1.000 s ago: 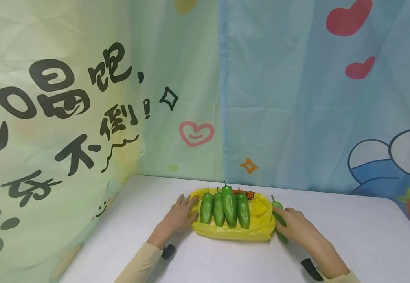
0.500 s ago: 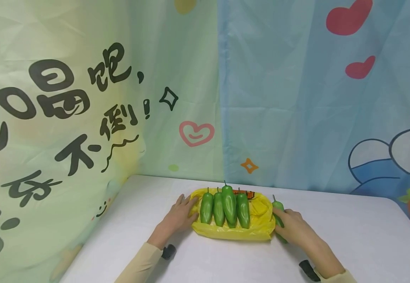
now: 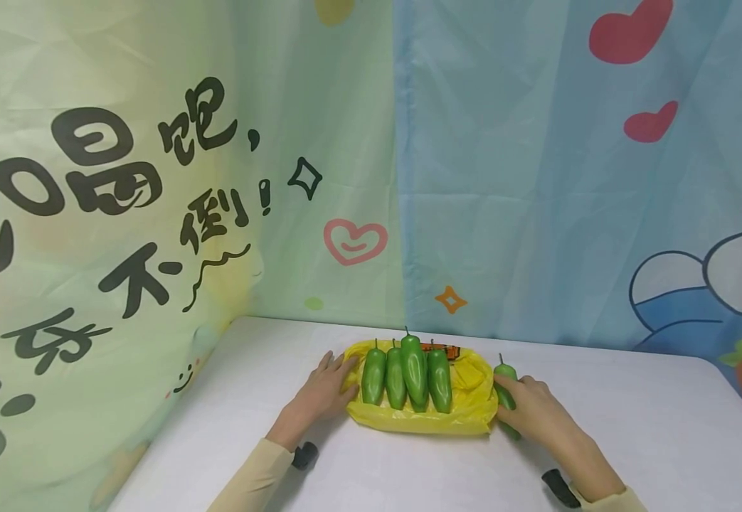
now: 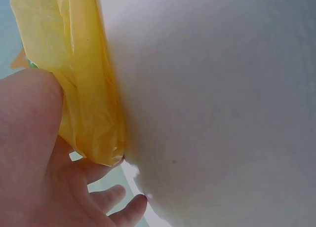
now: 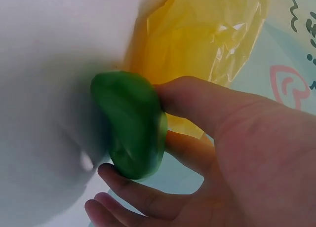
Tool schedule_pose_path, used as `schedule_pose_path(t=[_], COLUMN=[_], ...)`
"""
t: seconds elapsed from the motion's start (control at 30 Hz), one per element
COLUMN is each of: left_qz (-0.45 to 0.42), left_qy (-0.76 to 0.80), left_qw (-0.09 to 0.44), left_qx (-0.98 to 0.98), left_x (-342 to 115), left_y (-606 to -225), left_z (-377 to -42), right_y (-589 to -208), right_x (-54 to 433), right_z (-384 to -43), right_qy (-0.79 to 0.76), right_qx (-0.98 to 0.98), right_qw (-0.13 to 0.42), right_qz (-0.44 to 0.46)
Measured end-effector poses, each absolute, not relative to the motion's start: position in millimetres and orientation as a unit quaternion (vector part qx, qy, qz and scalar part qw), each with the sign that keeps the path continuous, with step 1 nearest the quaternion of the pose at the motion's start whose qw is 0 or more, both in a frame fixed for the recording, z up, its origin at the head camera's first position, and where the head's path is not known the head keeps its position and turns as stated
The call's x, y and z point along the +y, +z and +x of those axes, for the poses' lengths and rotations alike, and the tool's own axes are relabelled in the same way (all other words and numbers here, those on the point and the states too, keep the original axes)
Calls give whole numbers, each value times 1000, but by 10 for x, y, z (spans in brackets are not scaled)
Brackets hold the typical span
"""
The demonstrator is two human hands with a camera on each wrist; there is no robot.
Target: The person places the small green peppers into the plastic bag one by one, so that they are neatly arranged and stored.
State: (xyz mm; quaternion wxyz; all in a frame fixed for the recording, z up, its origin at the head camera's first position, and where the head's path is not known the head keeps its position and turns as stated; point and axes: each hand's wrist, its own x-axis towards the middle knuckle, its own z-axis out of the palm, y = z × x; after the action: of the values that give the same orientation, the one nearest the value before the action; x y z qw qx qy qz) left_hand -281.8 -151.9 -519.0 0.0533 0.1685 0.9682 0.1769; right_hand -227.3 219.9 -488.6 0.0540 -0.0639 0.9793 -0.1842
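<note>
A yellow plastic bag [image 3: 418, 424], folded down into a low nest, stands on the white table. Several glossy green peppers [image 3: 416, 377] lie side by side in it, stems pointing away. At its left end rests my left hand [image 3: 319, 392], the fingers spread and fairly straight. Thumb and index finger touch the yellow plastic [image 4: 91, 103] from either side in the left wrist view. Just right of the bag, my right hand [image 3: 533, 409] holds another green pepper [image 5: 131, 123] between thumb and fingers. Its stem end shows past the fingers; part of its body is hidden by the hand.
Orange-red print [image 3: 444, 351] shows on the bag's back edge. A printed fabric backdrop [image 3: 486, 213] hangs behind and left of the white table [image 3: 633, 412]. Dark wrist-worn cameras sit beneath both wrists, close over the tabletop.
The stem end of the pepper in my right hand has swung a little to the right. My right hand has shifted slightly left. My left hand and the bag stay put.
</note>
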Motion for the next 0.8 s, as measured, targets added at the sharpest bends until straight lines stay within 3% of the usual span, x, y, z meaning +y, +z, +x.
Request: schedule_pose_path(t=[0.8], left_qz=[169], left_qy=[173], left_qw=[52], left_qx=[969], left_x=[-1522], left_y=[-5189], left_z=[-2825], right_y=[-4748], right_x=[2257], right_z=[-2270], right_qy=[-191], right_qx=[978], right_qw=[51], right_qz=[-65])
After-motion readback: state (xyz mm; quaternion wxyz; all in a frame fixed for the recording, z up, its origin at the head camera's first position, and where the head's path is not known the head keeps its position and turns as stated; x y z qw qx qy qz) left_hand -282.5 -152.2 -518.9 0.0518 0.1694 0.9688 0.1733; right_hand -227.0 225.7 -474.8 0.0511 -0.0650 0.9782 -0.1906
